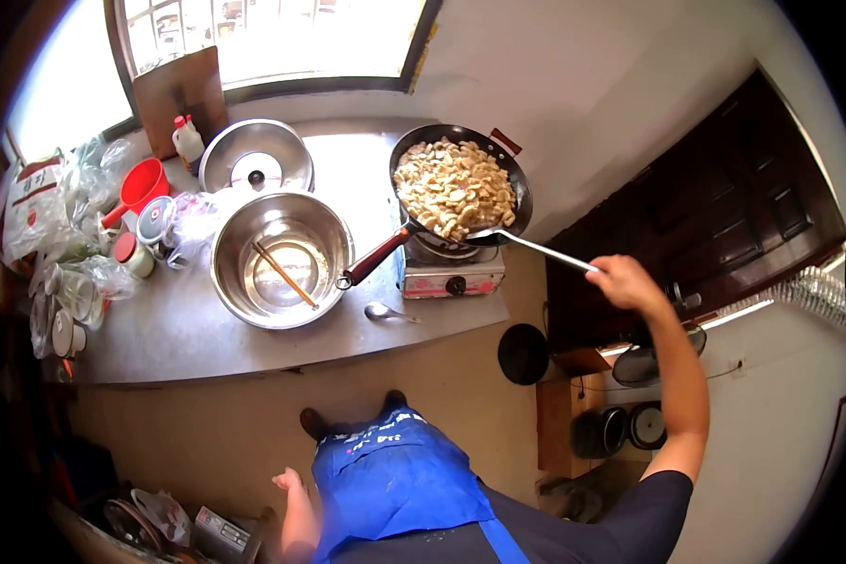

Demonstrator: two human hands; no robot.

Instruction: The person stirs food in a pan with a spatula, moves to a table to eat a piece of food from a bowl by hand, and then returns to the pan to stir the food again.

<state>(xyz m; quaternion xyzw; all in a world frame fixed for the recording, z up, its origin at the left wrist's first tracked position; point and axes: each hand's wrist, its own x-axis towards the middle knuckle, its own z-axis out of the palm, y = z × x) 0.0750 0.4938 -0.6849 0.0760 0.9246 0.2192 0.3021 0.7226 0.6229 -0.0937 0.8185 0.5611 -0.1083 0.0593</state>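
My right hand (627,282) is closed around the end of a long metal spatula (547,252). The spatula's head dips into the near right side of a black wok (522,202), partly hidden at the food's edge. Pale, browned chunks of food (456,186) heap up in the wok, their kind not clear. Under the wok is a portable gas stove (453,282), and the wok's wooden handle (381,257) points toward the steel basin. Low beside the blue apron (395,479), my left hand (289,479) hangs with its fingers curled, holding nothing visible.
A steel basin (282,315) with chopsticks (285,275) inside stands left of the stove, near a spoon (392,313). Behind it are a lid (282,141) and a white bottle (187,141). Bags, jars and a red dipper (143,183) crowd the counter's left end.
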